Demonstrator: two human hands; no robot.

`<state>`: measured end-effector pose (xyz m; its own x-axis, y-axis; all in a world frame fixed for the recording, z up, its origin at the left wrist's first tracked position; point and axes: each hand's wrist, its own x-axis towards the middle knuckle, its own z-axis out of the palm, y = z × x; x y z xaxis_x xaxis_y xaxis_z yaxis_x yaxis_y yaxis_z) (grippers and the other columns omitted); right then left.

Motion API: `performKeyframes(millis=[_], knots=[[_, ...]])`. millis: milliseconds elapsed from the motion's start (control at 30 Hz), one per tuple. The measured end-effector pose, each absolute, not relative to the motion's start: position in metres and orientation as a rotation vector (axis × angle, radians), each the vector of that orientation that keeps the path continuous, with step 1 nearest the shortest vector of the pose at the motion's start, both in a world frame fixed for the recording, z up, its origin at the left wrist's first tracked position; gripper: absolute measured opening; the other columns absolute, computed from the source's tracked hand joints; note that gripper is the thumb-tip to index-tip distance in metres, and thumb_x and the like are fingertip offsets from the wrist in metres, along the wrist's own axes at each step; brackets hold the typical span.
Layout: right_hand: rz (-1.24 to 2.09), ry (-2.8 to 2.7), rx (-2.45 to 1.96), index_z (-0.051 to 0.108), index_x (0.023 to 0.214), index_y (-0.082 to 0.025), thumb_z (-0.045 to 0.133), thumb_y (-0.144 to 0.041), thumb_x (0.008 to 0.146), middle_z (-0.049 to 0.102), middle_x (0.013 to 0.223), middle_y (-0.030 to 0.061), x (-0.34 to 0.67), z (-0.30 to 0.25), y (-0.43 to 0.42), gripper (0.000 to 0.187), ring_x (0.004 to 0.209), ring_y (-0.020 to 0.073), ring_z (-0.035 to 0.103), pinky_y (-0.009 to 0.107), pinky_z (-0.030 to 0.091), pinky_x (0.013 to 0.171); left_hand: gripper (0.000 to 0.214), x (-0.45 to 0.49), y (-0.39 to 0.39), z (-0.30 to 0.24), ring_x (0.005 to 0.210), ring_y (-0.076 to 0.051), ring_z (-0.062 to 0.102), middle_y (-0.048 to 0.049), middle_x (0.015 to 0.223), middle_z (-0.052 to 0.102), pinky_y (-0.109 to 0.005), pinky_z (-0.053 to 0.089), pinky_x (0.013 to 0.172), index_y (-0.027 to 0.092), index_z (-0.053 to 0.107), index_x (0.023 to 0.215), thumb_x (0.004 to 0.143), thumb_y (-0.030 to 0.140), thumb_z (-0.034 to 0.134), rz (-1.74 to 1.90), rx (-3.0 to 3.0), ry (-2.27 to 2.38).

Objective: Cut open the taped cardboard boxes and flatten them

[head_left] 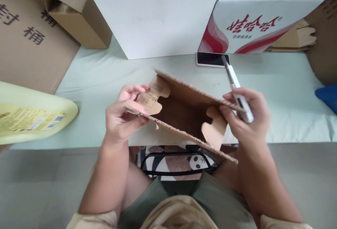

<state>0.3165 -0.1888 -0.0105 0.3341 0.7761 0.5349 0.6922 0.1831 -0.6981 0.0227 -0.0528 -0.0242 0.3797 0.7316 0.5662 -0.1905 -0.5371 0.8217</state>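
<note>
A brown cardboard box (179, 115), its top open and its cut edges ragged, is held between my two hands above the near edge of the cloth-covered surface. My left hand (126, 111) pinches the box's left end, by a notched flap with faint print. My right hand (250, 113) grips the right corner of the box and at the same time holds a white utility knife (233, 78), whose blade points away from me. Inside, the box is dark, and its bottom is hard to make out. Beyond the knife tip lies a phone (210, 59) with a dark screen.
White cartons (158, 18) stand along the back, one with red print (252, 25). On the left are a large brown carton (26, 46), a smaller open cardboard box (81, 22) and a yellow bottle (37, 113). A blue object (328, 97) sits at the right edge.
</note>
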Motion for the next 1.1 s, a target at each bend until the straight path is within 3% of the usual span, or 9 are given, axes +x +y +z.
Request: performKeyframes(millis=[100,200,333,433,567,733,900,1000,1100], knots=[[0.015,-1.216,-1.562,0.072,0.112,-0.029,0.081,-0.031,0.09,0.067,0.086,0.0014,0.316,-0.009,-0.19,0.023,0.064,0.0161,0.058,0.033,0.048,0.061,0.018,0.018,-0.052,-0.022,0.141,-0.037,0.06,-0.0083,0.14,0.062,-0.062,0.052,0.119,0.032,0.081,0.082,0.082,0.05,0.085,1.096,1.892,0.397],[0.049,-1.155,-1.584,0.072,0.111,-0.029,0.079,-0.036,0.093,0.059,0.077,-0.0008,0.314,-0.011,-0.191,0.021,0.056,0.0131,0.044,0.032,0.039,0.055,0.032,0.016,-0.053,-0.017,0.143,-0.042,0.056,-0.0109,0.156,0.052,-0.065,0.055,0.113,0.034,0.085,0.098,0.084,0.062,0.077,0.9,2.011,0.458],[0.045,-1.182,-1.576,0.07,0.111,-0.028,0.078,-0.041,0.093,0.065,0.089,0.0006,0.311,-0.013,-0.192,0.024,0.065,0.0153,0.053,0.033,0.044,0.061,0.056,0.016,-0.057,-0.015,0.143,-0.044,0.052,-0.0111,0.162,0.043,-0.069,0.044,0.121,0.035,0.085,0.114,0.089,0.078,0.059,0.757,2.117,0.576],[0.007,-1.216,-1.559,0.069,0.11,-0.027,0.077,-0.044,0.094,0.067,0.091,0.001,0.309,-0.012,-0.191,0.024,0.074,0.0183,0.061,0.034,0.048,0.067,0.062,0.016,-0.06,-0.018,0.146,-0.046,0.047,-0.01,0.167,0.034,-0.069,0.038,0.124,0.031,0.085,0.114,0.088,0.08,0.056,0.708,2.153,0.621],[-0.016,-1.27,-1.52,0.069,0.109,-0.028,0.074,-0.044,0.096,0.068,0.09,0.0021,0.309,-0.01,-0.19,0.021,0.075,0.0197,0.063,0.036,0.052,0.067,0.065,0.017,-0.061,-0.02,0.146,-0.047,0.043,-0.0122,0.165,0.032,-0.065,0.049,0.116,0.024,0.084,0.097,0.084,0.082,0.056,0.725,2.15,0.694],[-0.018,-1.239,-1.428,0.068,0.12,-0.03,0.067,-0.04,0.1,0.069,0.094,0.0037,0.306,-0.014,-0.184,0.022,0.078,0.0206,0.069,0.037,0.057,0.069,0.056,0.021,-0.06,-0.015,0.136,-0.042,0.051,-0.0128,0.157,0.037,-0.064,0.055,0.108,0.027,0.079,0.096,0.085,0.079,0.059,0.897,2.158,0.655],[-0.294,-1.165,-0.982,0.074,0.117,-0.034,0.067,-0.026,0.1,0.056,0.07,-0.0042,0.304,-0.005,-0.179,0.02,0.052,0.0124,0.057,0.028,0.046,0.048,0.053,0.023,-0.057,-0.016,0.139,-0.042,0.05,-0.0127,0.144,0.049,-0.066,0.048,0.119,0.027,0.069,0.086,0.083,0.079,0.063,1.075,2.101,0.704],[-0.044,-1.434,-0.818,0.073,0.112,-0.028,0.063,-0.021,0.102,0.066,0.066,-0.004,0.305,0.004,-0.188,0.015,0.045,0.0133,0.061,0.031,0.048,0.046,0.057,0.023,-0.056,-0.02,0.134,-0.04,0.054,-0.013,0.143,0.049,-0.063,0.054,0.113,0.025,0.066,0.086,0.085,0.082,0.06,1.077,2.064,0.744],[0.219,-1.684,-0.863,0.064,0.093,-0.025,0.061,-0.021,0.102,0.079,0.076,-0.0001,0.302,0.008,-0.197,0.01,0.06,0.0199,0.076,0.04,0.058,0.059,0.057,0.021,-0.054,-0.022,0.136,-0.038,0.055,-0.0123,0.142,0.05,-0.06,0.051,0.118,0.026,0.065,0.087,0.084,0.083,0.06,1.095,2.009,0.783]])
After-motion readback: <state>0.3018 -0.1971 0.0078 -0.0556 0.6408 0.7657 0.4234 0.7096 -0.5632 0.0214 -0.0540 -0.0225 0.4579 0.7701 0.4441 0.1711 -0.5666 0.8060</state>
